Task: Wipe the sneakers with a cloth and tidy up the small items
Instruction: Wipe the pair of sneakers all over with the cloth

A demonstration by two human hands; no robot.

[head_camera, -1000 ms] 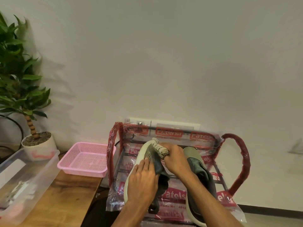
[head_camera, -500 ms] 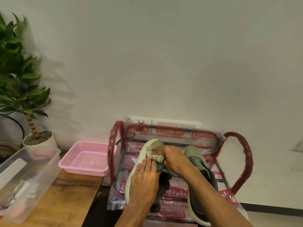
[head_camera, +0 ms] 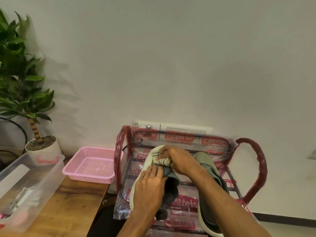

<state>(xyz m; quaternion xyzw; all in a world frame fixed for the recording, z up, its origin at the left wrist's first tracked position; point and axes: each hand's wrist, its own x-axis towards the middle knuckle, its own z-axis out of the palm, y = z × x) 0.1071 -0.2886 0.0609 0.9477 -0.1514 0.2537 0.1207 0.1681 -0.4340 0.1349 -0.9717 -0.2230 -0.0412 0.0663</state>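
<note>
Two grey-green sneakers with pale soles lie on a plastic-wrapped rack. My left hand rests on the left sneaker with its fingers straight, holding it down. My right hand grips a bunched white cloth with dark stitching and presses it on that sneaker's toe. The right sneaker lies beside it, partly hidden under my right forearm.
A pink mesh basket sits on the wooden table to the left. A clear plastic bin holds small items at the far left. A potted plant stands behind it. The wall rises close behind the rack.
My right hand with the cloth has slid from the far tip of the left sneaker back toward me along its toe. The left hand has stayed on the shoe.
</note>
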